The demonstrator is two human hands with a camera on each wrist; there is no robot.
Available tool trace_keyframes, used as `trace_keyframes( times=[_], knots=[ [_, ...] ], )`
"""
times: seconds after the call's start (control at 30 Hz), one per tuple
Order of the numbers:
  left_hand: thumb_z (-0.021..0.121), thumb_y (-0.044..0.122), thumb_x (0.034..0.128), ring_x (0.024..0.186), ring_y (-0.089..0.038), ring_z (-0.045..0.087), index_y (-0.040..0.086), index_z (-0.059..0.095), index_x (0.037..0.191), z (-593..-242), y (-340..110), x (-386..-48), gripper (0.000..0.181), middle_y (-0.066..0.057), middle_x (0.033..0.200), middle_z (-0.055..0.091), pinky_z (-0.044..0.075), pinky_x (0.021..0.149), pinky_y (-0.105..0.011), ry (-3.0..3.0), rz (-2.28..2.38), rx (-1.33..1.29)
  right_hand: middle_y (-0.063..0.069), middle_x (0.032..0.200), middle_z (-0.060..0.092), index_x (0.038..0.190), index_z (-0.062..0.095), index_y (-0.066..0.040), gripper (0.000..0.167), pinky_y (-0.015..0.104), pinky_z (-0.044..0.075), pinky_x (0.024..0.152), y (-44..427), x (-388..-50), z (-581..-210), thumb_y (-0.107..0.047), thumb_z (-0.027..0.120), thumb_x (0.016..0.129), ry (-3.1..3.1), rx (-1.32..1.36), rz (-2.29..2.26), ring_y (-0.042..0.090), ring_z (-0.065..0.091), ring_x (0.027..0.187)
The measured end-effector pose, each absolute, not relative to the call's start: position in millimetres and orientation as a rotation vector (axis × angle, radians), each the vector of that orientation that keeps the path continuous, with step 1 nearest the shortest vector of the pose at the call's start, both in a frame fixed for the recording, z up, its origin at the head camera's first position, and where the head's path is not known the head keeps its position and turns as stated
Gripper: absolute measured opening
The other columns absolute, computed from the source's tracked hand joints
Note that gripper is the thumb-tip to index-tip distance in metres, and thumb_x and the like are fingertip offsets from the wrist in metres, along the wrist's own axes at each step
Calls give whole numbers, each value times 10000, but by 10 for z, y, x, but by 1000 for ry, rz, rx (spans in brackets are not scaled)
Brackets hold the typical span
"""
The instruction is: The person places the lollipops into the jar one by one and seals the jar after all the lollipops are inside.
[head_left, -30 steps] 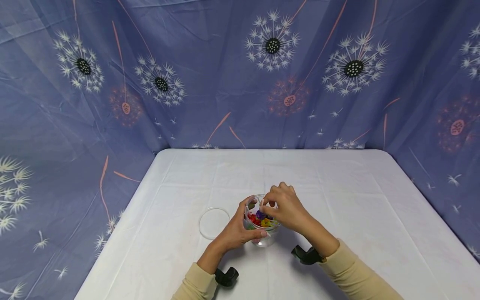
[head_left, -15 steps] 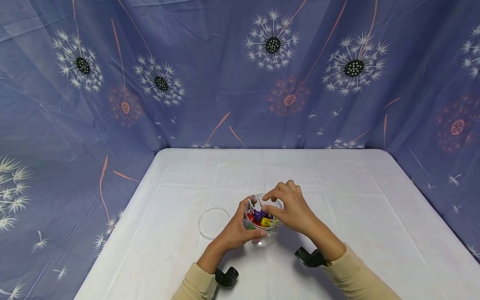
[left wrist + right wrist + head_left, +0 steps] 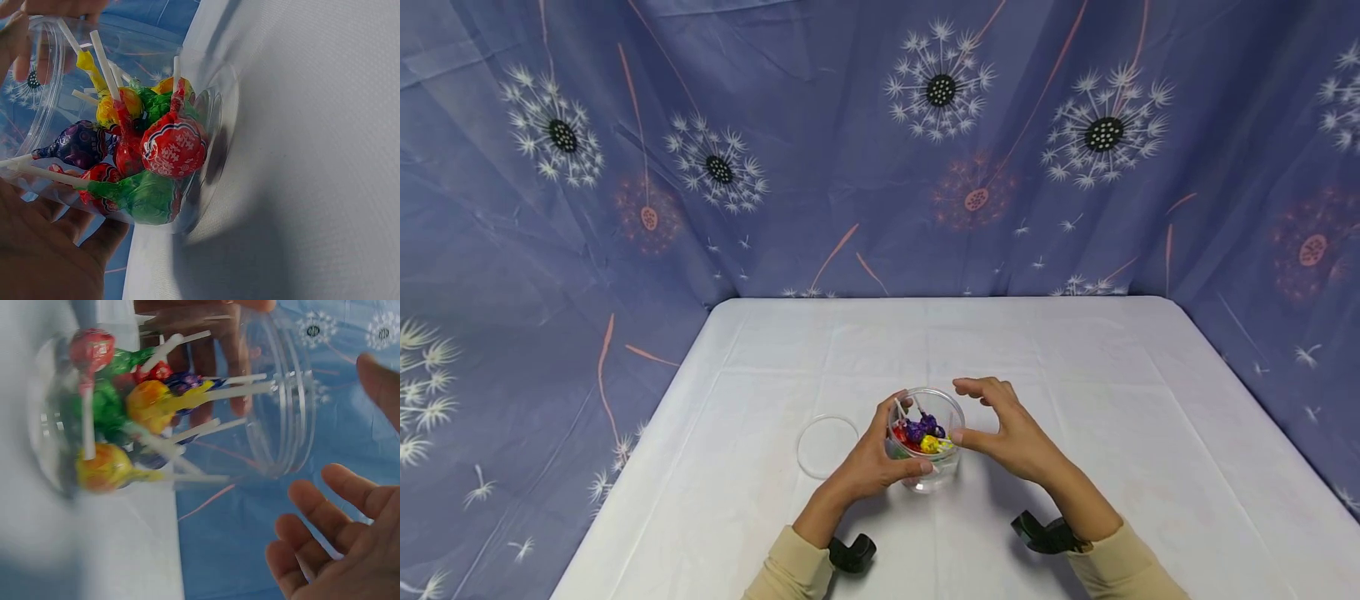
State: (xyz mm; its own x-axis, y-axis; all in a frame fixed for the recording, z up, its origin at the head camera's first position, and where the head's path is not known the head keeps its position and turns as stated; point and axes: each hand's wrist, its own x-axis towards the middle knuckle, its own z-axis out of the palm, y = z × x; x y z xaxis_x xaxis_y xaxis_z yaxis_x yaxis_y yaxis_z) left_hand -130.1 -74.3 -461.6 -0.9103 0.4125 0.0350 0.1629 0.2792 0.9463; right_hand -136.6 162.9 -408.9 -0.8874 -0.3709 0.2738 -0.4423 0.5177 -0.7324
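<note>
A clear plastic jar (image 3: pixel 942 392) stands on the white table with its top uncovered. My left hand (image 3: pixel 868 467) grips it around the side, thumb across the front. Wrapped lollipops with white sticks fill its lower part: a red one (image 3: pixel 175 147), a green one (image 3: pixel 147 199), a purple one (image 3: pixel 81 145) and a yellow one (image 3: pixel 103 467) show among several. My right hand (image 3: pixel 1015 437) is just right of the rim, thumb and fingers spread apart, holding nothing. In the head view its thumb tip overlaps the rim; touching or not, I cannot tell.
Left of the jar lies a thin clear ring (image 3: pixel 826 417), perhaps a lid, flat on the white tablecloth (image 3: pixel 760 375). A blue curtain (image 3: pixel 827 167) with dandelion prints hangs behind the table and along both sides.
My right hand has let go of a purple lollipop inside the jar and drawn back to the right, its fingers spreading. My left hand has kept its grip on the jar.
</note>
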Motion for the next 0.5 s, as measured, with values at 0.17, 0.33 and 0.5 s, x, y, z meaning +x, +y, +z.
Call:
trace_keyframes(
  times=[0.17,0.33,0.5],
  knots=[
    [790,393,742,1288,-190,427,329,155,1479,-4632,-744,-1302,974,-75,1505,335,295,1095,-476,2341,1678,537,62,1382,466,1409,379,-254,726,571,350,979,1683,-1334,-4255,-279,759,790,-2694,736,1466,295,401,1242],
    [789,389,744,1285,-192,429,334,158,1475,-4628,-747,-1301,967,-69,1509,328,295,1098,-477,2325,1691,531,105,1429,403,1450,325,-204,794,610,334,1009,1675,-1305,-4390,-236,762,788,-2720,750,1551,388,376,1297],
    [779,406,750,1294,-183,423,364,147,1470,-4631,-752,-1303,959,-31,1512,326,297,1101,-477,2328,1684,533,144,1458,368,1469,280,-230,845,640,340,995,1632,-1298,-4479,-212,770,781,-2733,733,1634,457,361,1311]
  ],
)
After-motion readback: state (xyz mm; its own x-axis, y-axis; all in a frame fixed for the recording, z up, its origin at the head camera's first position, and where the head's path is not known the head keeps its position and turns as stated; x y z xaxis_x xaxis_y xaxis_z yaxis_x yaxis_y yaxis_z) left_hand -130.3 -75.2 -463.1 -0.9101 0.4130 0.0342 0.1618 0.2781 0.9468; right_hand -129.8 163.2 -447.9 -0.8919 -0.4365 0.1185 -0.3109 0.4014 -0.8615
